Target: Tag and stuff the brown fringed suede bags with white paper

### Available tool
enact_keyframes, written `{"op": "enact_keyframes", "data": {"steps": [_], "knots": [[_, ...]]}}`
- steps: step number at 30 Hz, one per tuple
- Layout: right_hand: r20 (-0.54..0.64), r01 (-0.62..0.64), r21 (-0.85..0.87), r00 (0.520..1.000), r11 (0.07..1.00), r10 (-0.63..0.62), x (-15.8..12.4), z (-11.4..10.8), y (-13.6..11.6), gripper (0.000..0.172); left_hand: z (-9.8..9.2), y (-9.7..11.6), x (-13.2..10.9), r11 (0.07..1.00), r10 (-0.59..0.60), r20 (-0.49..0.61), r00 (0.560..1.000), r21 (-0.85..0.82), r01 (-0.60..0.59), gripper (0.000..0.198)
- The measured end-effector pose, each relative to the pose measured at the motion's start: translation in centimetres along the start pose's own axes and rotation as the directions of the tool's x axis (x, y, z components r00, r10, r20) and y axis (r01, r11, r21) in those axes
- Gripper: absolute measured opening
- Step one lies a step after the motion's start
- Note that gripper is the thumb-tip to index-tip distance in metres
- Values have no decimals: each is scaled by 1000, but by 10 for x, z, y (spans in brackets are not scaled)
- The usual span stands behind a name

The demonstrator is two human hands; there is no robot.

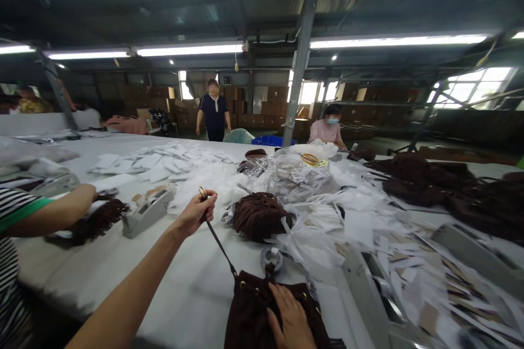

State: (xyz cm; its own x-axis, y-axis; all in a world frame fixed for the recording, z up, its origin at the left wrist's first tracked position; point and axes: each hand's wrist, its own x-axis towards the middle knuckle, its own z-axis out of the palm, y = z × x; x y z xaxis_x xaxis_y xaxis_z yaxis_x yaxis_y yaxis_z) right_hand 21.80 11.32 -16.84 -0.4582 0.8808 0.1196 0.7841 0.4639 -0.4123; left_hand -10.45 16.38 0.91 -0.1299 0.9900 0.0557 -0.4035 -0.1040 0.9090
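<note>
A dark brown drawstring bag (249, 313) with brass eyelets lies on the white table close to me. My left hand (199, 211) is closed around the bag's thin strap (221, 249), pulling it up and away to the left; a gold ring (202, 192) pokes out above the fist. Flat on the bag's front rests my right hand (291, 319), its fingers stretched out. Just behind the bag's top edge sits a roll of clear wrapped material (271, 259). Farther back stands a brown fringed bag (262, 216).
Grey tape dispensers (147, 211) stand left and right. Paper and cardboard scraps (442, 278) cover the right side. Brown bags (429, 177) pile up at far right. A co-worker's arm (53, 215) reaches in at left; two people (213, 112) are beyond the table.
</note>
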Motion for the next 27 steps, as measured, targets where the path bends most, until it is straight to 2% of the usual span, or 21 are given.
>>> {"op": "enact_keyframes", "data": {"steps": [2,5,8,10,11,14,16,18,20,22,24,27], "knots": [[1,6,-7,1000,1000,-6,4,6,6,52,2,5,-4,999,-26,32,999,36,25,39],[-33,45,-11,998,999,-45,9,16,16,51,10,10,-10,997,-67,67,996,-34,70,48],[-88,70,-7,994,998,-70,10,22,21,49,29,14,-20,995,-65,73,995,-71,70,40],[-120,70,4,990,998,-69,7,21,19,47,48,12,-31,998,-3,93,996,58,-2,28],[-148,65,16,987,998,-62,4,19,17,45,60,8,-38,985,30,136,990,162,-52,25],[-333,28,88,943,996,3,-7,2,4,38,91,-18,-64,847,41,331,943,489,-208,29],[-483,17,179,872,984,73,-12,-17,-7,36,106,-47,-81,715,24,387,922,637,-286,30],[-556,70,311,822,948,122,-15,-40,-21,35,115,-79,-94,638,6,416,910,699,-324,29],[-548,163,426,829,890,110,-17,-62,-34,33,120,-108,-102,607,-33,440,898,722,-332,28],[-517,220,482,853,848,73,-18,-77,-45,27,121,-127,-107,596,-49,448,893,730,-333,27],[-487,208,516,869,831,84,-20,-84,-51,23,120,-137,-109,600,-44,455,889,724,-341,27],[-396,125,633,900,764,181,-20,-83,-52,22,115,-145,-113,631,-59,484,873,696,-343,29]]}}
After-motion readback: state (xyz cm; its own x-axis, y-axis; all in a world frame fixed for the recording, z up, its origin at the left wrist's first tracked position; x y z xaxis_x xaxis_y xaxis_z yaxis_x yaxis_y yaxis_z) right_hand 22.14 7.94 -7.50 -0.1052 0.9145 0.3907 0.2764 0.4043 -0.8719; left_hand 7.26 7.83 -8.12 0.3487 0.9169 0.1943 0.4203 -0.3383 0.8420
